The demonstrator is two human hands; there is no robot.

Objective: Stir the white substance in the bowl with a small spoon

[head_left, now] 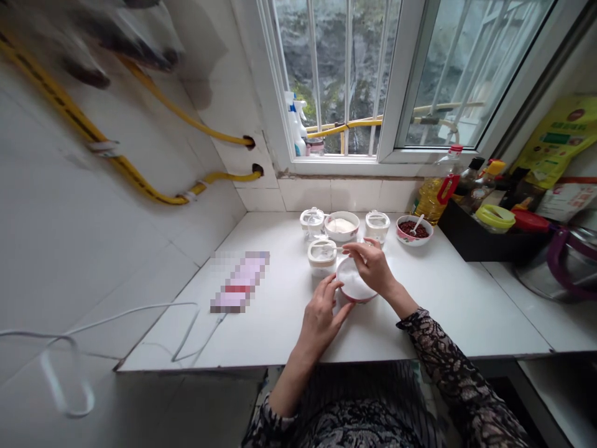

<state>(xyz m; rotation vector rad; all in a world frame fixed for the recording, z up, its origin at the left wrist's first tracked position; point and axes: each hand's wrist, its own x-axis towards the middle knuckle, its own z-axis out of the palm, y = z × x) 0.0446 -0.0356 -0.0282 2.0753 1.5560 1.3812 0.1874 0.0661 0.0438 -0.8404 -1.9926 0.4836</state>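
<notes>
A bowl (357, 280) of white powder or grains stands on the counter in front of me. My left hand (321, 311) grips its near left side, fingers and thumb against the wall. Over the far side of that bowl, my right hand (370, 264) pinches a thin pale spoon (336, 248), its end pointing left toward a lidded jar (321, 258). The rest of the spoon is hidden by my fingers. Behind are two more clear jars, one on the left (311, 223) and one on the right (377, 225), with a bowl (342, 226) of whitish powder between them.
A bowl of dark red beans (415, 229) with a white spoon stands at right. Beyond it are an oil bottle (433, 196) and a black box (459, 233) of condiments. A pixelated pink object (241, 283) with a cable lies left. A metal pot (555, 264) stands far right.
</notes>
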